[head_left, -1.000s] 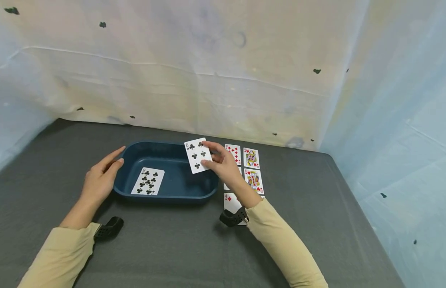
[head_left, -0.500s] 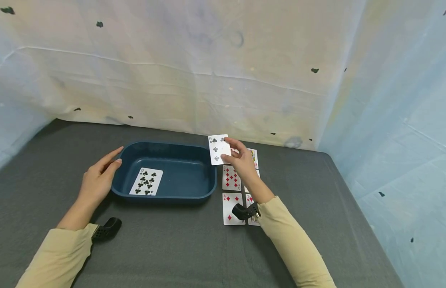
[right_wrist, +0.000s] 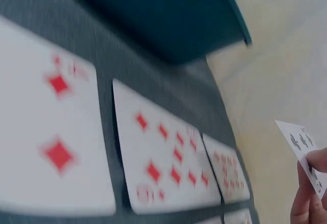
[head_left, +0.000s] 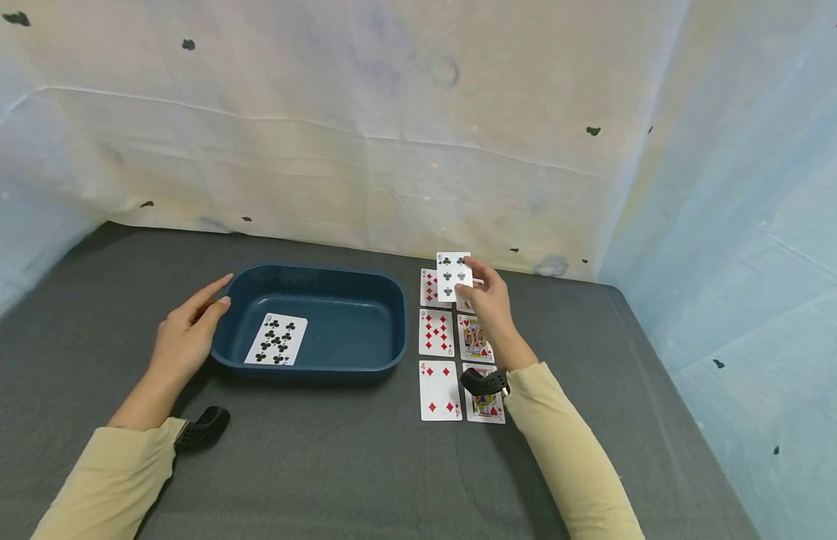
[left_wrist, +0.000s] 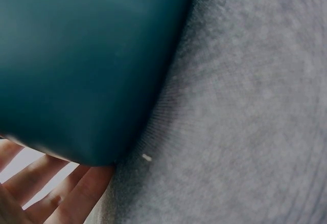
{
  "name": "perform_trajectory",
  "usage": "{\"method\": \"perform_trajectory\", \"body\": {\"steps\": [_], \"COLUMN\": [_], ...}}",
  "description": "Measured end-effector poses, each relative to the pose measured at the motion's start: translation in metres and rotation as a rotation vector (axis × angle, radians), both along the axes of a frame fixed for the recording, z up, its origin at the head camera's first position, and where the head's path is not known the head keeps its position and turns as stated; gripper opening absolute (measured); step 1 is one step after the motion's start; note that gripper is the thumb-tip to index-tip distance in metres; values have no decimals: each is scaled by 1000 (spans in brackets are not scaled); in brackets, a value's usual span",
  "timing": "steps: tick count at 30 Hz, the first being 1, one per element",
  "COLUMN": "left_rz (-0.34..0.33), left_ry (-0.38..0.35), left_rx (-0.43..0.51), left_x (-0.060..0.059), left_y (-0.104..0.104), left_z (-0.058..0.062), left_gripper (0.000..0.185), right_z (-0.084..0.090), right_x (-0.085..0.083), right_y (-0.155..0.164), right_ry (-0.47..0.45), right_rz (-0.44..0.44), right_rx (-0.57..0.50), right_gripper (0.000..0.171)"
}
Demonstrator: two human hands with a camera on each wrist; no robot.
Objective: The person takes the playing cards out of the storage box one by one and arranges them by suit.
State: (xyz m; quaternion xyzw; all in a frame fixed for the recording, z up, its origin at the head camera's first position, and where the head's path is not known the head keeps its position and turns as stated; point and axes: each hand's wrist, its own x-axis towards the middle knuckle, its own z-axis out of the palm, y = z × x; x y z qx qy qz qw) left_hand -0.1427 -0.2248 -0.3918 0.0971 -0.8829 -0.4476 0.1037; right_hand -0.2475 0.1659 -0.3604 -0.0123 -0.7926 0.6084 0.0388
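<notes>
My right hand (head_left: 494, 306) pinches a six of clubs (head_left: 451, 268) between thumb and fingers, above the far end of two columns of face-up cards. In the right wrist view the six of clubs (right_wrist: 301, 142) stands tilted, away from the cards below. My left hand (head_left: 182, 334) touches the left end of a dark blue rectangular tub (head_left: 310, 373). Its fingers (left_wrist: 84, 193) lie extended against the tub's outside in the left wrist view. Inside the tub, a nine of clubs (head_left: 278, 340) lies face up at the left, partly resting on the near wall.
The left column holds a four of diamonds (head_left: 440, 390), a nine of diamonds (head_left: 436, 332) and another diamond card (head_left: 428, 289) partly covered. Beside it are a king of hearts (head_left: 472, 339) and other face cards, partly hidden by my hand and black wrist strap (head_left: 482, 382). Grey cloth (head_left: 351, 457) covers the table.
My right hand has carried the six of clubs rightward, from over the tub to over the far cards. The left hand and the tub have stayed in place.
</notes>
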Motion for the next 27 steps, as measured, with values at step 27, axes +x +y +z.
{"method": "perform_trajectory", "body": {"steps": [27], "left_rz": [-5], "left_ry": [-4], "left_rx": [17], "left_x": [4], "left_y": [-2], "left_z": [0], "left_gripper": [50], "right_z": [-37], "right_x": [-22], "right_y": [84], "right_ry": [-112], "right_rz": [-192], "right_rx": [180], "right_gripper": [57]}}
